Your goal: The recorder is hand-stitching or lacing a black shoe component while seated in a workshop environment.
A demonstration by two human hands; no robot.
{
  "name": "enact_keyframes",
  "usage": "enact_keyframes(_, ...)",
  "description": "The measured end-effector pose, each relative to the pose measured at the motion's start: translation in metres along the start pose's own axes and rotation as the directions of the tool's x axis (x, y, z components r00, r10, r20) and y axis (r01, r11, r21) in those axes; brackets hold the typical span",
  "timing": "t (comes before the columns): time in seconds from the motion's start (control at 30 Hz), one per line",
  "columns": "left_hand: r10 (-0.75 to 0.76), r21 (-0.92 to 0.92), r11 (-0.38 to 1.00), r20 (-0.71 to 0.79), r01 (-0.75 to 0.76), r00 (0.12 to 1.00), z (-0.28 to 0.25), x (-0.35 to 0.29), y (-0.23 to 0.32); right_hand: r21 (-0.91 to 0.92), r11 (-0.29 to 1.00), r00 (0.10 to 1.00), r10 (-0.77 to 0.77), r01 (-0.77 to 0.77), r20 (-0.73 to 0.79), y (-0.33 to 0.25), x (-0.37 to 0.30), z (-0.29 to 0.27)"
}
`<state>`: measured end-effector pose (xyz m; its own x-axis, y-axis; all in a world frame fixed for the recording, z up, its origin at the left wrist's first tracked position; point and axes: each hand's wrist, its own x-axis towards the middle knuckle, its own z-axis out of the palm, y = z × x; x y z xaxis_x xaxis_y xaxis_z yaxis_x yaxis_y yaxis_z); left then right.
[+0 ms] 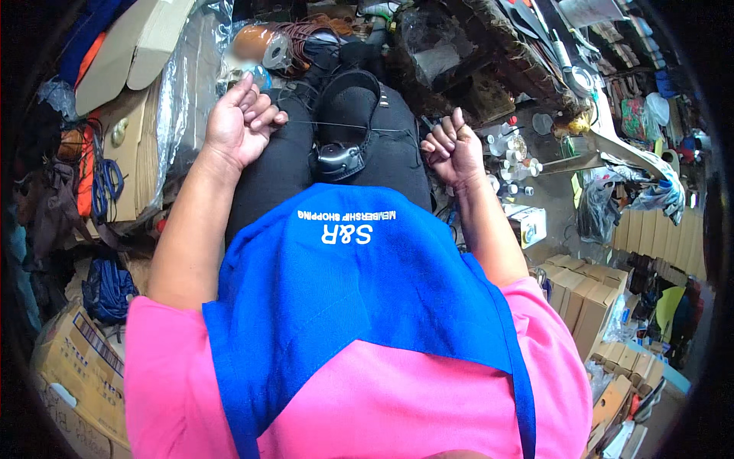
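A black shoe [345, 158] with a shiny rounded end rests between my thighs, its opening facing up. A thin pale thread [329, 125] runs taut across the shoe from one hand to the other. My left hand [243, 122] is raised left of the shoe, fingers curled closed, with the thread leaving it near the little finger. My right hand [456, 149] is held out to the right, also closed, and the other end of the thread reaches it. How the thread is wound inside each hand is hidden. Both hands are apart from the shoe.
A blue apron [306, 252] covers my lap. Ahead on the left lies a spool of orange-brown cord [256, 42] in clear plastic. Cardboard sheets [141, 145] stand at left. Several small bottles [520, 157] crowd the right, beyond them a wooden bench [527, 57] with tools, and stacked boxes [585, 294].
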<state>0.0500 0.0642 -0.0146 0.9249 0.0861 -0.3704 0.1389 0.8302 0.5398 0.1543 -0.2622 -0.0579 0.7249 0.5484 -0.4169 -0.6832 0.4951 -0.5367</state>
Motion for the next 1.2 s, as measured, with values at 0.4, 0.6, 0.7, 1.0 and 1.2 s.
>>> enact_keyframes(0.4,0.084,0.789,-0.447,0.506,-0.421,0.858,0.061,-0.068,-0.024,-0.96,0.177,0.97,-0.147,0.218,0.193,-0.05,-0.008,0.04)
enact_keyframes(0.6,-0.052,0.582,-0.679,0.569,-0.447,0.821,0.063,-0.048,-0.058,-0.881,-0.299,0.93,0.078,0.366,0.36,-0.029,0.025,0.113)
enact_keyframes(0.7,-0.008,0.59,-0.648,0.626,-0.481,0.78,0.047,-0.047,-0.053,-0.941,-0.255,0.975,0.049,0.22,0.215,-0.023,0.019,0.107)
enact_keyframes(1.0,0.036,0.683,-0.519,0.619,-0.514,0.785,0.034,-0.045,-0.064,-0.967,-0.1,0.931,-0.264,0.235,0.254,0.013,0.009,0.088)
enact_keyframes(1.2,0.106,0.796,-0.192,0.598,-0.574,0.794,0.054,-0.017,-0.036,-0.856,-0.348,0.758,-0.412,0.382,0.506,0.007,-0.019,0.098)
